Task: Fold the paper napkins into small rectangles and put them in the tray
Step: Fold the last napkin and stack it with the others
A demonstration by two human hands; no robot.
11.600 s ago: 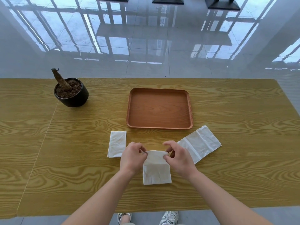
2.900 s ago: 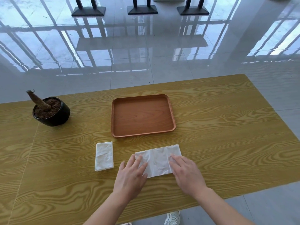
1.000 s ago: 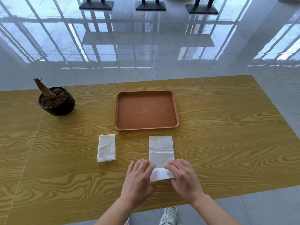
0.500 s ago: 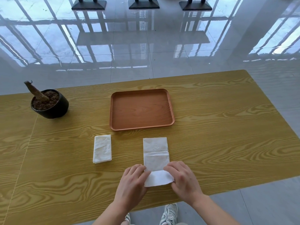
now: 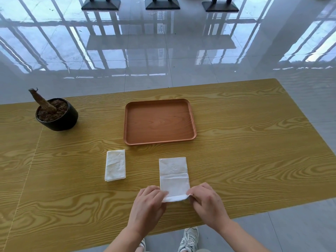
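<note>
Napkin, half-folded [image 5: 173, 176]: a white strip lying lengthwise on the table [image 5: 245, 160], just short of the tray's near rim and not touching it. A crease crosses its middle, and its near end is lifted off the wood.
Left hand [image 5: 147, 204]: fingers curled, pinching the strip's near left corner.
Right hand [image 5: 207, 202]: fingers curled, pinching the near right corner.
Small folded napkin [image 5: 115, 165]: a flat white rectangle to the left of the strip and well apart from it. It lies near the tray's near left corner without touching it.
Tray [image 5: 160, 142]: orange-brown with a low rim and rounded corners, at mid-table beyond both napkins, which lie outside it.
Table edges: the near edge passes under both forearms and slants up to the right. The right edge runs back to the far right corner. The far edge passes behind the tray and pot, and the left side runs out of view.
Open room: a wide stretch of wood lies to the right of the tray and strip. There is a band of wood between the two napkins and a narrow gap between the strip's far end and the tray.
Pot [image 5: 60, 119]: black and round, holding dark soil and a cut brown stump [image 5: 41, 100] that leans left. It sits at the far left, well apart from the tray and napkins.
Floor [image 5: 181, 51]: glossy grey tiles mirroring window bars, with dark stand bases [image 5: 162, 4] along the top. Pale shoes [image 5: 189, 238] show below the near edge.
</note>
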